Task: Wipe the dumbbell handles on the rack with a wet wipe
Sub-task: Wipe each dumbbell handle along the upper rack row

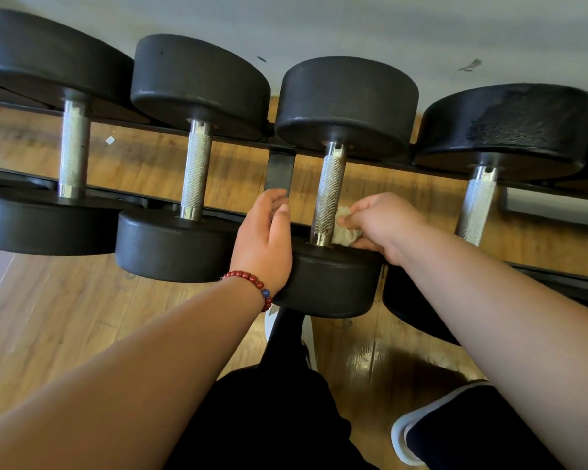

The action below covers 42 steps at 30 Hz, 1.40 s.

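Beige wipe (346, 229) in right hand (384, 221) against handle (330, 189)

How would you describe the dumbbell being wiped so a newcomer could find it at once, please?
Look at the black rack of dumbbells over the wooden floor. Count to the third dumbbell from the left. Its handle alone is speckled brown, and the right hand presses a crumpled wipe against it.
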Available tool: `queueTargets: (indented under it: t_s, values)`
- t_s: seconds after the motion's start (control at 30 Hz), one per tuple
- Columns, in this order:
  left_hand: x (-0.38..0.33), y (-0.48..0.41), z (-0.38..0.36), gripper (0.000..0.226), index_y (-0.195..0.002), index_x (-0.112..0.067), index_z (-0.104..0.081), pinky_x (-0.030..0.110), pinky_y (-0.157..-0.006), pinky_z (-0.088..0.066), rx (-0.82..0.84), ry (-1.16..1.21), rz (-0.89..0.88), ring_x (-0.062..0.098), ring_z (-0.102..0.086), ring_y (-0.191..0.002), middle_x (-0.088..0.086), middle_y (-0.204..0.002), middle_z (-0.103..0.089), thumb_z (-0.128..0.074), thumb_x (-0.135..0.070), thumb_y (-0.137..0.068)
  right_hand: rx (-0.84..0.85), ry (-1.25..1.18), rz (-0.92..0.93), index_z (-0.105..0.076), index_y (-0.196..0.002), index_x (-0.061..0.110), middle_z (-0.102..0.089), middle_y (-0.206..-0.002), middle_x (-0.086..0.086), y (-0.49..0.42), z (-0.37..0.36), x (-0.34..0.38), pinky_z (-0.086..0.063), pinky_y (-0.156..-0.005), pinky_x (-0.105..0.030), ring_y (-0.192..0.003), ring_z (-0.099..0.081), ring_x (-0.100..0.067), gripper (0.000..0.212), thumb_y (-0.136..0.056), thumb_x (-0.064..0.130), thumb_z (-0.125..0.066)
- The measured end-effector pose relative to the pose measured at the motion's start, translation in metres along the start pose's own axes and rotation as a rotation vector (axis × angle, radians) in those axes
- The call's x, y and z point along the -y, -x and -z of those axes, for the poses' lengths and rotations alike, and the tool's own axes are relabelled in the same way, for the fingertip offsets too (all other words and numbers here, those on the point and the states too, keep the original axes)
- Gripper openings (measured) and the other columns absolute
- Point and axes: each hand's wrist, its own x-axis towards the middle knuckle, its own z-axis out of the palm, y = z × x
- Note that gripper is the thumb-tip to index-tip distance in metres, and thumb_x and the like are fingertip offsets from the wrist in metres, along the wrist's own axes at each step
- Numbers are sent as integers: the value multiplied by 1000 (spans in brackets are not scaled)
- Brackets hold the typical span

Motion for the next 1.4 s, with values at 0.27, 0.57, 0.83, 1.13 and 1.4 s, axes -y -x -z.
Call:
queueTargets:
  t_s: [0.27, 0.57, 0.83, 1.13, 1.4]
  values:
    - [0, -1, 0, 33, -134, -25, -48, 3, -81, -28, 3, 9, -2, -2, -47, -113, -11, -128, -56, -35, -27, -103, 26, -22, 26, -63, -88, 16, -67, -99, -7, 14, 6, -5, -59, -76, -32, -92, -67, -21, 12, -87, 6, -68]
    - [-3, -2, 2, 37, -140, -31, -42, 6, -79, -30, 65, 48, 28, 1, -48, -115, -12, -128, -54, -35, -33, -103, -4, -411, 197, -67, -108, 23, -72, -106, 3, 28, -12, 2, -55, -89, -33, -101, -67, -14, 17, -93, 17, -63]
    - [-27, -11, 20, 44, -136, -28, -50, 36, -100, -50, 193, 151, -39, 5, -61, -112, -14, -116, -64, -50, -47, -96, 1, -302, 337, -65, -100, 29, -71, -100, 9, 37, -14, 6, -53, -77, -21, -91, -67, -4, 13, -94, 19, -60]
    - [-28, -39, 12, 17, -104, -30, -66, 29, -78, -59, 164, 256, 55, 11, -71, -91, -4, -99, -72, -67, -20, -91, -351, 5, 489, -61, -120, 28, -58, -116, 13, 37, -17, -13, -38, -73, -4, -99, -54, 4, 24, -96, 27, -57]
    - [-21, -80, -12, 26, -119, -24, -65, 33, -84, -58, 121, 31, 105, 10, -66, -94, -6, -105, -67, -64, -26, -93, -369, 94, 509, -60, -122, 23, -54, -119, 8, 34, -27, -39, -34, -70, 5, -99, -48, 0, 29, -97, 33, -52]
